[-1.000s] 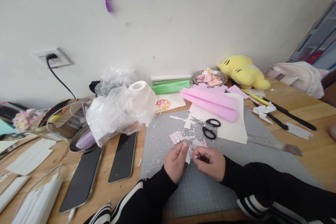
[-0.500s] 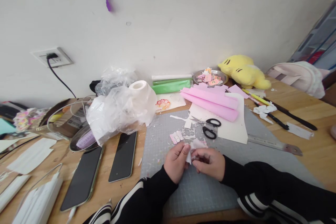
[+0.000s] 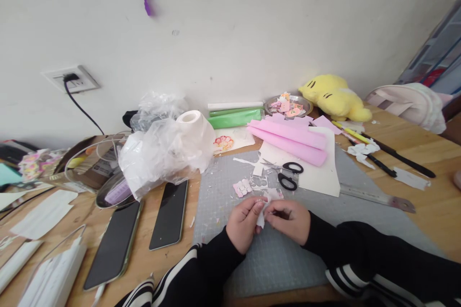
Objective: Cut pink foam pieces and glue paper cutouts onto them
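Above a grey cutting mat point(image 3: 281, 268), my left hand point(image 3: 244, 223) pinches a small piece of white paper point(image 3: 261, 218) between thumb and fingers. Close on its right, my right hand point(image 3: 290, 220) has its fingertips closed at the paper's edge. Its fingers partly hide the paper. Just beyond my hands lie a pink-and-white patterned cutout point(image 3: 242, 187), a white cut-out paper frame point(image 3: 259, 181) and another pink scrap point(image 3: 275, 194), partly covered by my hands. Black-handled scissors point(image 3: 289, 175) lie with blades apart on the mat.
Pink paper rolls point(image 3: 291, 141) lie behind the scissors. A steel ruler point(image 3: 378, 197) and a black-handled knife point(image 3: 406, 159) are to the right. Two phones point(image 3: 168, 216), a plastic bag point(image 3: 151, 153) and a white paper roll point(image 3: 196, 132) stand left. A yellow plush toy point(image 3: 336, 98) sits by the wall.
The white paper has tilted slightly between my fingers, and my left thumb has shifted a little to the right. Everything else on the table is unchanged.
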The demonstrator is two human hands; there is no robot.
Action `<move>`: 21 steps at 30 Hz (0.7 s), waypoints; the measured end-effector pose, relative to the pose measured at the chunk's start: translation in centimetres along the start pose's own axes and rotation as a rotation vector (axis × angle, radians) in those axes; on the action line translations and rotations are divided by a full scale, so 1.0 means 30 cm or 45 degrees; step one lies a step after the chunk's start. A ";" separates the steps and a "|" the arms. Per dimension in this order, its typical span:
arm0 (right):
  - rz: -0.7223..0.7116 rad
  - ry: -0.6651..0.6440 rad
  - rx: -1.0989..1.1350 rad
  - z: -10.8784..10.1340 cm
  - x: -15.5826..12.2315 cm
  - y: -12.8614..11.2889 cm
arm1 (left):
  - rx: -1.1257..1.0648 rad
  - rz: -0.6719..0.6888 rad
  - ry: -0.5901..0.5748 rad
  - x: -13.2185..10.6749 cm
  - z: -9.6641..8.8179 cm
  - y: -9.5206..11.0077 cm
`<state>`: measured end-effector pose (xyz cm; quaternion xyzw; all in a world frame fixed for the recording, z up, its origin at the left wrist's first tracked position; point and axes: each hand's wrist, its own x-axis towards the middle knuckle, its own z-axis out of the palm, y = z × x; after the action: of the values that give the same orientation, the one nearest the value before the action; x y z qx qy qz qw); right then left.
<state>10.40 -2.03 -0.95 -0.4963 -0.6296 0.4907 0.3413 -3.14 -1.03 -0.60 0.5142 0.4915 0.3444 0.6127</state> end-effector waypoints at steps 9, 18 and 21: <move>-0.048 0.111 0.089 -0.015 0.008 -0.004 | 0.005 0.049 0.000 0.000 -0.002 0.000; 0.178 -0.021 0.211 -0.010 0.000 -0.020 | 0.013 0.045 -0.016 -0.001 -0.005 -0.001; 0.229 -0.077 0.207 -0.004 -0.002 -0.021 | -0.017 0.064 -0.047 0.000 -0.004 -0.001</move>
<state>10.35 -2.06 -0.31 -0.5065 -0.5508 0.5834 0.3159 -3.25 -1.00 -0.63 0.5285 0.4649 0.3534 0.6162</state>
